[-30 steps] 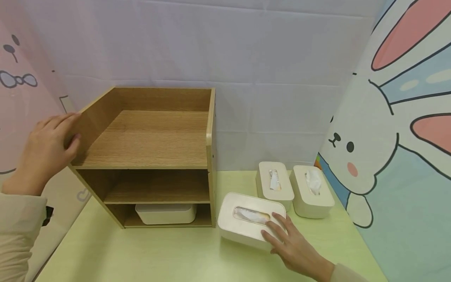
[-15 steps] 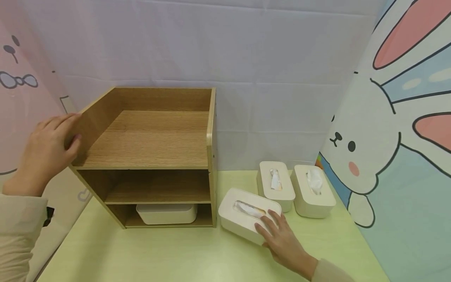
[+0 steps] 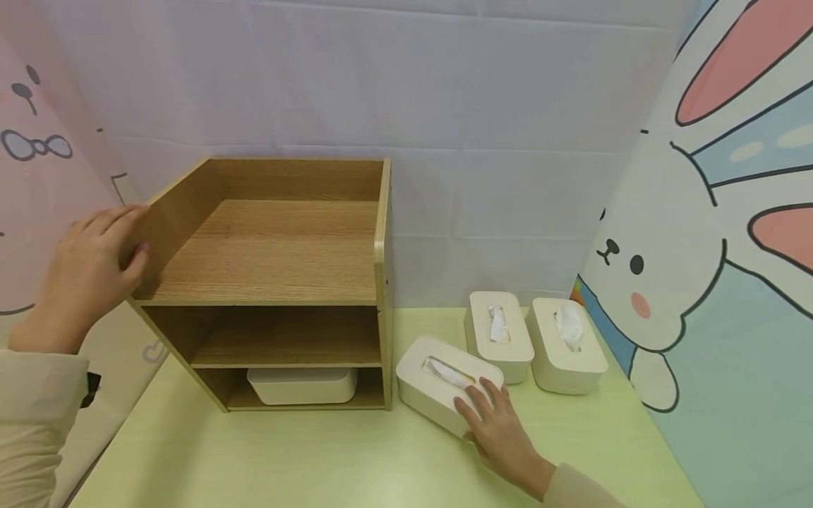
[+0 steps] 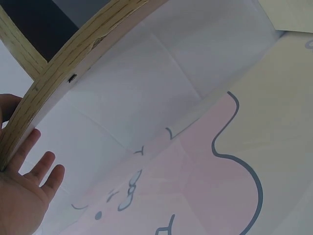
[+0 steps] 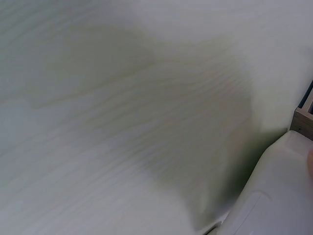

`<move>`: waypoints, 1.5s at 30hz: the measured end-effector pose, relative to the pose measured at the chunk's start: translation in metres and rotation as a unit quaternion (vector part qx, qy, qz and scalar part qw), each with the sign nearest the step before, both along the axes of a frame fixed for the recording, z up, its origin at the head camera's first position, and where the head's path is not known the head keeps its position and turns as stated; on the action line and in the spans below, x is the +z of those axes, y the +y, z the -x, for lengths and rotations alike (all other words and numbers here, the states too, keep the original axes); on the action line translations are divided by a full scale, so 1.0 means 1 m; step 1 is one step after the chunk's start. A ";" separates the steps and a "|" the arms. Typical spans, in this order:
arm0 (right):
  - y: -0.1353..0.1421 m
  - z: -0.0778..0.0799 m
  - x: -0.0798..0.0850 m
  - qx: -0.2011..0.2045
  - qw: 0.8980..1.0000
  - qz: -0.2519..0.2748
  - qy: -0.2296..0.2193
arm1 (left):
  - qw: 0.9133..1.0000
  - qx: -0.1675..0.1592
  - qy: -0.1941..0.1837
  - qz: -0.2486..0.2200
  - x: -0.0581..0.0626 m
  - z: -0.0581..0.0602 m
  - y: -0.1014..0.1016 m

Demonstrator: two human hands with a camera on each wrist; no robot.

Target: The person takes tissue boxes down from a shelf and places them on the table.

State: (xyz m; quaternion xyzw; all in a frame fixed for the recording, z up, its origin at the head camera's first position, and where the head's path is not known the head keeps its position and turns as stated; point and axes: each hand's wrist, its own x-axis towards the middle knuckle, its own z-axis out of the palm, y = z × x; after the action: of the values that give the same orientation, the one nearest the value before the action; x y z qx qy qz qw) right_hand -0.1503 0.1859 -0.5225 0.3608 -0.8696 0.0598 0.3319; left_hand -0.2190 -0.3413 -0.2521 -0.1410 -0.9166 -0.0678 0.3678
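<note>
In the head view, a two-tier wooden shelf unit [image 3: 286, 250] stands on the left of the table. My left hand [image 3: 85, 275] grips the top of its left side panel, thumb inside; in the left wrist view the fingers of that hand [image 4: 24, 200] lie along the panel's outer face [image 4: 58, 73]. Just right of the unit, a white tissue box [image 3: 416, 377] sits at an angle. My right hand [image 3: 502, 437] holds its near right end, fingers over the lid and thumb low on the side. The right wrist view catches part of a white box [image 5: 279, 196].
Two more white tissue boxes, one on the left [image 3: 498, 328] and one on the right [image 3: 565, 346], stand side by side behind. A white box [image 3: 301, 386] sits in the lowest compartment. A pale curtain [image 3: 483, 141] backs the pale green table [image 3: 286, 458]; a rabbit-print cloth [image 3: 686, 282] hangs right.
My right hand has drawn left and slightly downward, and the tissue box under it has turned, its left end swinging away from me. My left hand stays on the shelf panel.
</note>
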 end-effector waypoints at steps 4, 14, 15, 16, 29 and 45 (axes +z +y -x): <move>-0.003 0.003 -0.004 -0.008 1.000 0.002 0.008 | 1.000 -0.001 0.003 -0.001 0.000 0.000 0.000; -0.013 0.006 -0.010 -0.034 0.999 -0.018 0.029 | 1.000 0.001 0.005 0.000 0.000 0.000 0.001; -0.014 0.006 -0.011 -0.036 0.999 -0.020 0.029 | 1.000 0.001 0.006 0.000 0.000 -0.001 0.001; -0.015 0.006 -0.012 -0.038 0.999 -0.021 0.029 | 1.000 0.000 0.006 0.000 0.000 -0.001 0.001; -0.026 0.013 -0.011 -0.063 0.996 -0.048 0.045 | 1.000 -0.007 0.008 -0.002 0.000 0.001 0.001; -0.041 0.035 -0.007 -0.128 0.985 -0.103 0.056 | 1.000 -0.005 0.011 -0.001 -0.001 0.001 -0.002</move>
State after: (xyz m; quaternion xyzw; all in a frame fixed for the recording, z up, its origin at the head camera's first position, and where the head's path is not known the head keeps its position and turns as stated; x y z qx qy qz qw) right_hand -0.1855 0.1452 -0.5295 0.2819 -0.8902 -0.0933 0.3456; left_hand -0.2204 -0.3436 -0.2529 -0.1461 -0.9118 -0.0691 0.3775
